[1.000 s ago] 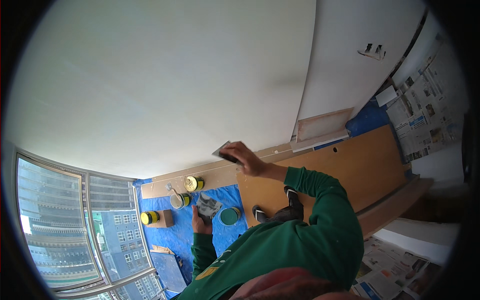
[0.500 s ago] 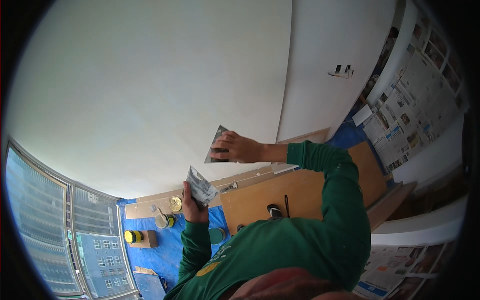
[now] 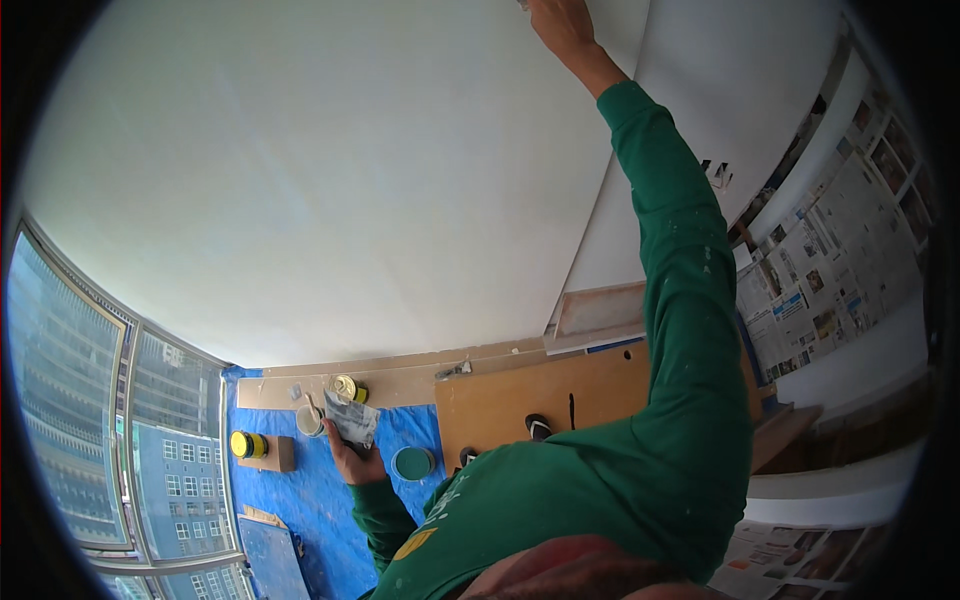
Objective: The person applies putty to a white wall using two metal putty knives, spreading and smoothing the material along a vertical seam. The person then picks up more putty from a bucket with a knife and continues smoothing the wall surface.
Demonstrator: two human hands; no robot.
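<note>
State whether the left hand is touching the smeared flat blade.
Touching. The head view shows the left hand holding the smeared flat blade at its lower end, thumb along its left side.

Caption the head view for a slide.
Right hand high before a pale wall; left hand holding a smeared scraper over blue sheeting.

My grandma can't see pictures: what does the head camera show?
A person's right hand reaches far out by a pale wall; the left hand holds a flat, smeared blade. Below, a round green tub stands on blue sheeting.
</note>
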